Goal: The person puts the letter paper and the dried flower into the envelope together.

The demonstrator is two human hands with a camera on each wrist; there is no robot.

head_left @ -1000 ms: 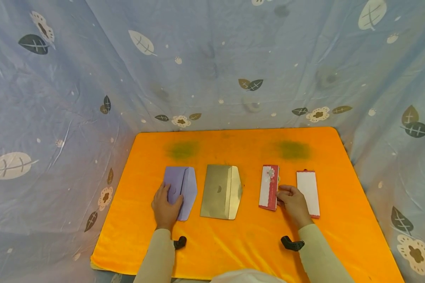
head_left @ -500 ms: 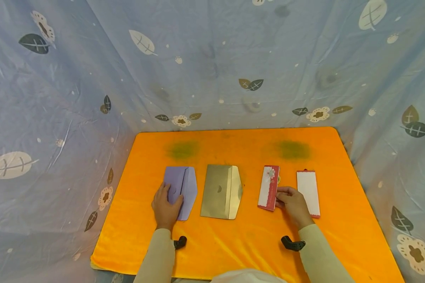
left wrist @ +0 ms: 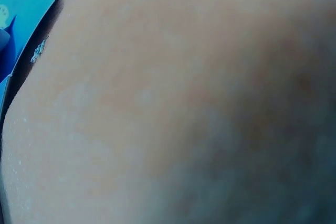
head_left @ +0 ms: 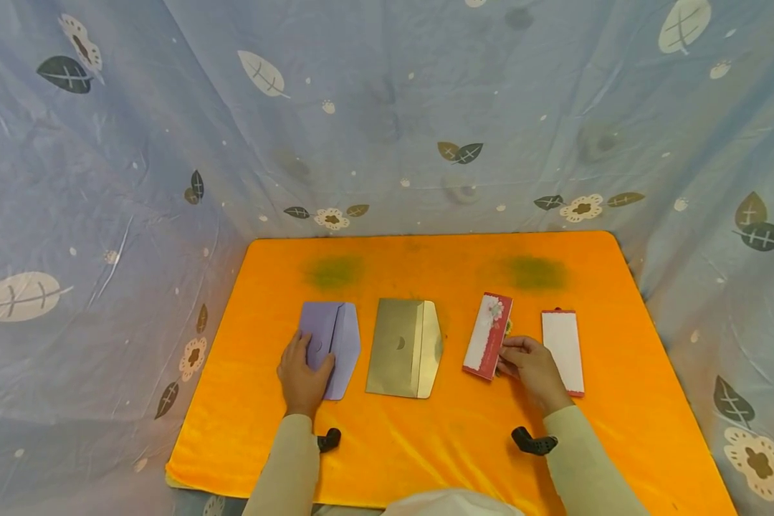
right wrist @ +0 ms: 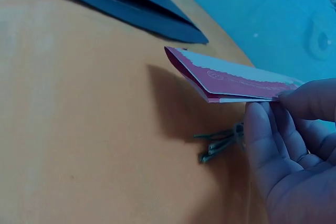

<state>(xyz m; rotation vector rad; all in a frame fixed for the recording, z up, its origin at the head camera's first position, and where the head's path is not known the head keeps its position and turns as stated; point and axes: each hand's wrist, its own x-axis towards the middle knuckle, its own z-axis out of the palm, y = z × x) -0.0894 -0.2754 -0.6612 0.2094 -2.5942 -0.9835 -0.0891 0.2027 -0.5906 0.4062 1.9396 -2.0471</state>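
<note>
My left hand [head_left: 303,378] rests on a purple envelope [head_left: 345,347], thumb by its open flap; skin fills most of the left wrist view. With thumb and fingers my right hand [head_left: 537,371] pinches the right edge of a folded red and white card [head_left: 486,337] printed with flowers. In the right wrist view the folded card [right wrist: 226,80] is raised off the cloth, casting a shadow. Beneath it lies a small bunch of green stems [right wrist: 215,142], partly hidden by the fingers. A bit of yellow [head_left: 509,327] shows beside the card in the head view.
A gold envelope [head_left: 393,358], flap open to the right, lies between the hands. Right of the right hand is a white card with red edges [head_left: 562,351]. Orange cloth [head_left: 419,451] covers the table; patterned blue-grey curtains [head_left: 361,143] stand behind and at both sides.
The card in my right hand has tilted, its top going up and right and its lower end left, and it looks higher. My left hand stays on the purple envelope.
</note>
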